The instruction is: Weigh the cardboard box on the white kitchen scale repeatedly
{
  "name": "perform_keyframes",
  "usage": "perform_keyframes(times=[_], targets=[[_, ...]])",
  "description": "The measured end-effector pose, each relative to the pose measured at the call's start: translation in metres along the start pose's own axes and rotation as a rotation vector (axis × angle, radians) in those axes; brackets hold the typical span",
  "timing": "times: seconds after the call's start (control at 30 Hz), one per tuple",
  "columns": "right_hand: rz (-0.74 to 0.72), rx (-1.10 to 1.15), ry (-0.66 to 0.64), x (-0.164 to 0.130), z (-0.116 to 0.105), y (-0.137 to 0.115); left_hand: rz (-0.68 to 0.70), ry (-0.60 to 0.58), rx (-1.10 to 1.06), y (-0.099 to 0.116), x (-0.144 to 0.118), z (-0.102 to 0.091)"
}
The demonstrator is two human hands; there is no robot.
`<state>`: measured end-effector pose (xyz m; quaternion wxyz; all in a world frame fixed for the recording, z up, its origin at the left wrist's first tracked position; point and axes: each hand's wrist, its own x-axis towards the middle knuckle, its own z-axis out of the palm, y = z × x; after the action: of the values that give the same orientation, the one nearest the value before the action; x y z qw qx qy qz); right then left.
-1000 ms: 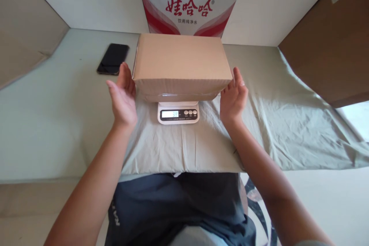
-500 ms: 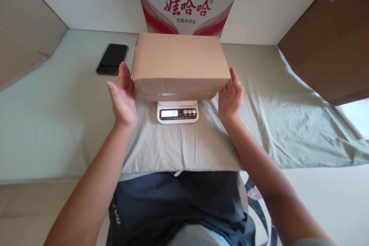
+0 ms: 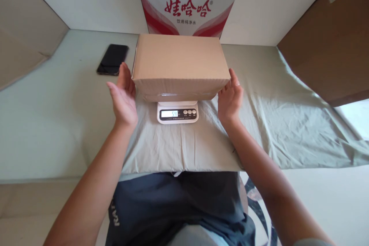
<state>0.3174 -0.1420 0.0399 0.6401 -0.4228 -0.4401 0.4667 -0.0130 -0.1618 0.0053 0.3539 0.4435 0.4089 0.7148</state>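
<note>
A plain brown cardboard box (image 3: 181, 57) rests on a small white kitchen scale (image 3: 178, 118), hiding its platform. The scale's lit display reads 54. My left hand (image 3: 124, 98) is at the box's left side, palm turned inward, thumb apart and fingers stretched. At the right side, near the front corner, my right hand (image 3: 231, 98) is held the same way, its fingertips partly behind the box edge. Both hands are open and do not grip the box; whether the fingertips brush it I cannot tell.
A black phone (image 3: 113, 59) lies on the pale green cloth (image 3: 57, 123), left of the box. Behind stands a white and red carton (image 3: 188, 4) with Chinese lettering. Large brown cardboard boxes flank the cloth, one at the right (image 3: 325, 46) and one at the left (image 3: 25, 27).
The scale's display has gone from 55 to 54. The hands and the box have hardly moved.
</note>
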Motion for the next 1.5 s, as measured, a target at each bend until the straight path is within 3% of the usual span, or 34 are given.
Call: perform_keyframes(times=[0.23, 0.77, 1.5], targets=[[-0.020, 0.009, -0.016, 0.001, -0.003, 0.004, -0.039, 0.028, -0.011, 0.012, -0.003, 0.008], [-0.021, -0.011, -0.029, 0.001, -0.002, 0.005, -0.020, 0.003, -0.009, 0.003, 0.000, 0.003], [-0.032, 0.023, -0.094, -0.008, 0.011, -0.007, 0.033, -0.022, -0.002, 0.003, -0.005, 0.010]])
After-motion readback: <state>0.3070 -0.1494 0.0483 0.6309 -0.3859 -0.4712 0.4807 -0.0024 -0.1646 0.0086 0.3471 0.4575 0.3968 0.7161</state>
